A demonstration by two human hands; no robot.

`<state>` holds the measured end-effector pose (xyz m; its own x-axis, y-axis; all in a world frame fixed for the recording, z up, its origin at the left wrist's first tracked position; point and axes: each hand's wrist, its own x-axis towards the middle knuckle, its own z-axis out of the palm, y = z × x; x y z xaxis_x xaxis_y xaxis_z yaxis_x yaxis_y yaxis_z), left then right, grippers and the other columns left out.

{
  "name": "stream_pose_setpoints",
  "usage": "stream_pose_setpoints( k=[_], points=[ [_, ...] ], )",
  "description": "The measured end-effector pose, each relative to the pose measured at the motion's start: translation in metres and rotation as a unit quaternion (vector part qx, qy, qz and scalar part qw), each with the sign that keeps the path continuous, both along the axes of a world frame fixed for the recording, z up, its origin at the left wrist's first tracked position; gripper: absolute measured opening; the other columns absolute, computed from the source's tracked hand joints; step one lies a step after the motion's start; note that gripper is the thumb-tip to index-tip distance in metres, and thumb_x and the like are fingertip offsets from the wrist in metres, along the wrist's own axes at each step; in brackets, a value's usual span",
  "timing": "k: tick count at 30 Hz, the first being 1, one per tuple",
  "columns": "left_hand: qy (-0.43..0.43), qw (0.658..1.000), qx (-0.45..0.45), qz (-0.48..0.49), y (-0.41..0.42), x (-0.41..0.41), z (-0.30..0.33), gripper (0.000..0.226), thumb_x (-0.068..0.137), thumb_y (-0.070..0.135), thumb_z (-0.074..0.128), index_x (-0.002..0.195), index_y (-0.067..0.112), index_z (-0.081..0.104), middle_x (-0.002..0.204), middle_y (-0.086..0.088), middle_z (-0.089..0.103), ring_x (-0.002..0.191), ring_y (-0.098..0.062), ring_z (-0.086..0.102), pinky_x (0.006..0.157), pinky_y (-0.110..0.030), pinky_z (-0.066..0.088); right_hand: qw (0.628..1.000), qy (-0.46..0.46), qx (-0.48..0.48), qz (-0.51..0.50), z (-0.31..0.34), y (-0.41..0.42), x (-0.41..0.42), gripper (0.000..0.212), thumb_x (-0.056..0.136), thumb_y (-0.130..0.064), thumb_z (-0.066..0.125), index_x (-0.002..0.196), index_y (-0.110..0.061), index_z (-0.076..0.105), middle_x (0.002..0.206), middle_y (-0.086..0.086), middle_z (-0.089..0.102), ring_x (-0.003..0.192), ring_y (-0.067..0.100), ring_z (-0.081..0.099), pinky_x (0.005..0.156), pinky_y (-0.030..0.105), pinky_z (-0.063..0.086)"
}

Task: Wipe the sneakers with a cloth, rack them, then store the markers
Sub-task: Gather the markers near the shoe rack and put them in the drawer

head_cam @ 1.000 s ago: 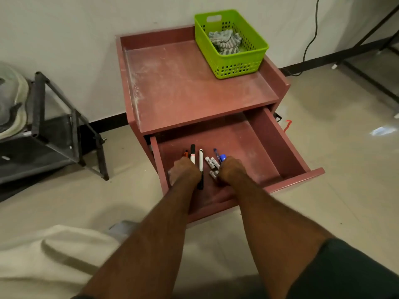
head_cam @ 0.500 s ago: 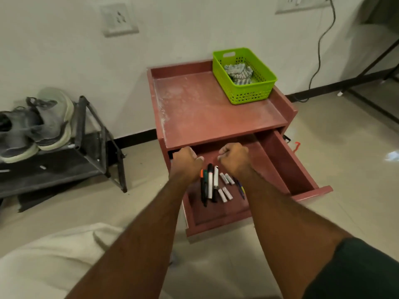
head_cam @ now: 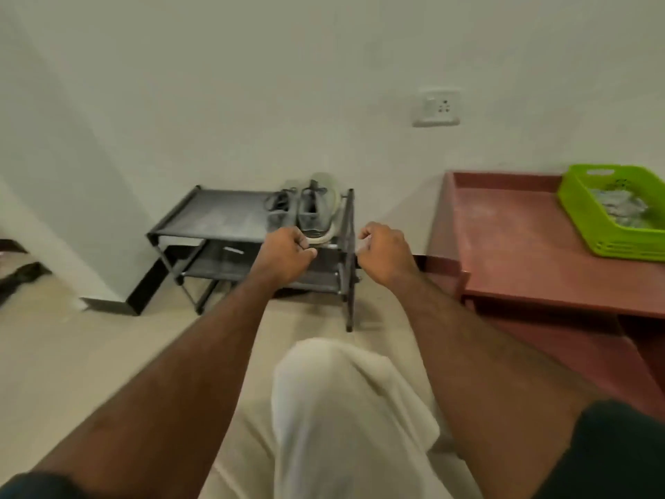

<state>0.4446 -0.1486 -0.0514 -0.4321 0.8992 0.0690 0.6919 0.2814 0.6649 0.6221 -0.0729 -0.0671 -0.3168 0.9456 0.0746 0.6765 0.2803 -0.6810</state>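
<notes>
A pair of grey sneakers (head_cam: 312, 207) stands on the right end of the top shelf of a dark metal shoe rack (head_cam: 219, 217) against the wall. My left hand (head_cam: 288, 254) hovers in front of the sneakers with its fingers curled, holding nothing. My right hand (head_cam: 383, 254) is level with it, just right of the rack's end post, also curled and holding nothing. A striped cloth (head_cam: 619, 207) lies in a green basket (head_cam: 590, 225) on the red cabinet (head_cam: 503, 253) at the right. No markers show, and the cabinet's drawer front is hidden.
My knee in pale trousers (head_cam: 345, 401) fills the lower middle between my forearms. A wall socket (head_cam: 436, 106) sits above the gap between rack and cabinet. Bare floor (head_cam: 72, 354) lies to the left of the rack.
The view has swung left from the open drawer with the markers to the shoe rack. Both hands have lifted away from the drawer and now hover in front of the rack.
</notes>
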Motion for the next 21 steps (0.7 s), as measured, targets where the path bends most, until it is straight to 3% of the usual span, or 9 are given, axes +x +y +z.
stream_pose_setpoints(
  k=[2, 5, 10, 13, 16, 18, 21],
  points=[
    [0.015, 0.999, 0.002, 0.050, -0.025, -0.049, 0.003, 0.014, 0.084, 0.025, 0.076, 0.083, 0.015, 0.066, 0.073, 0.000, 0.067, 0.072, -0.017, 0.066, 0.065, -0.026, 0.050, 0.995, -0.041, -0.028, 0.082, 0.009, -0.012, -0.056, 0.030, 0.084, -0.022, 0.065, 0.114, -0.022, 0.064, 0.116, 0.007, 0.065, 0.105, 0.027, 0.062, 0.088, 0.032, 0.052],
    [0.016, 0.994, -0.004, 0.107, -0.058, -0.110, -0.003, 0.013, 0.085, 0.024, 0.074, 0.084, 0.015, 0.064, 0.074, -0.002, 0.068, 0.071, -0.017, 0.067, 0.070, -0.031, 0.056, 0.978, -0.076, -0.049, 0.187, 0.009, -0.037, -0.133, 0.034, 0.082, -0.025, 0.070, 0.116, -0.020, 0.063, 0.117, 0.005, 0.066, 0.108, 0.023, 0.061, 0.086, 0.027, 0.047],
    [-0.008, 0.985, -0.052, 0.162, -0.103, -0.196, -0.050, 0.014, 0.086, 0.022, 0.072, 0.083, 0.015, 0.060, 0.077, -0.006, 0.069, 0.071, -0.022, 0.069, 0.074, -0.041, 0.060, 0.965, -0.077, -0.086, 0.235, -0.038, -0.086, -0.243, 0.031, 0.081, -0.023, 0.070, 0.111, -0.026, 0.065, 0.115, 0.002, 0.065, 0.101, 0.020, 0.063, 0.084, 0.032, 0.053],
    [-0.058, 0.973, -0.094, 0.203, -0.131, -0.236, -0.099, 0.016, 0.087, 0.020, 0.073, 0.085, 0.011, 0.060, 0.080, -0.010, 0.070, 0.066, -0.023, 0.072, 0.070, -0.040, 0.061, 0.953, -0.091, -0.114, 0.267, -0.084, -0.114, -0.291, 0.029, 0.085, -0.019, 0.071, 0.112, -0.024, 0.065, 0.119, 0.000, 0.062, 0.102, 0.019, 0.061, 0.082, 0.028, 0.050],
    [-0.113, 0.945, -0.132, 0.278, -0.166, -0.271, -0.162, 0.015, 0.086, 0.018, 0.074, 0.085, 0.010, 0.062, 0.083, -0.010, 0.069, 0.061, -0.023, 0.072, 0.066, -0.037, 0.061, 0.943, -0.122, -0.144, 0.274, -0.136, -0.135, -0.331, 0.029, 0.086, -0.012, 0.071, 0.114, -0.021, 0.067, 0.120, 0.003, 0.061, 0.104, 0.022, 0.062, 0.085, 0.029, 0.052],
    [-0.156, 0.918, -0.147, 0.334, -0.187, -0.284, -0.203, 0.014, 0.086, 0.018, 0.074, 0.083, 0.010, 0.062, 0.084, -0.011, 0.070, 0.059, -0.023, 0.072, 0.053, -0.030, 0.055, 0.938, -0.142, -0.154, 0.276, -0.168, -0.144, -0.348, 0.031, 0.086, -0.007, 0.068, 0.114, -0.019, 0.068, 0.121, 0.005, 0.062, 0.103, 0.023, 0.063, 0.086, 0.031, 0.055],
    [-0.237, 0.854, -0.171, 0.431, -0.210, -0.302, -0.261, 0.016, 0.085, 0.021, 0.072, 0.086, 0.006, 0.066, 0.075, -0.012, 0.073, 0.057, -0.022, 0.072, 0.047, -0.024, 0.049, 0.929, -0.164, -0.171, 0.285, -0.219, -0.162, -0.371, 0.027, 0.084, -0.007, 0.066, 0.107, -0.018, 0.069, 0.117, 0.006, 0.063, 0.100, 0.026, 0.064, 0.084, 0.032, 0.055]
  ],
)
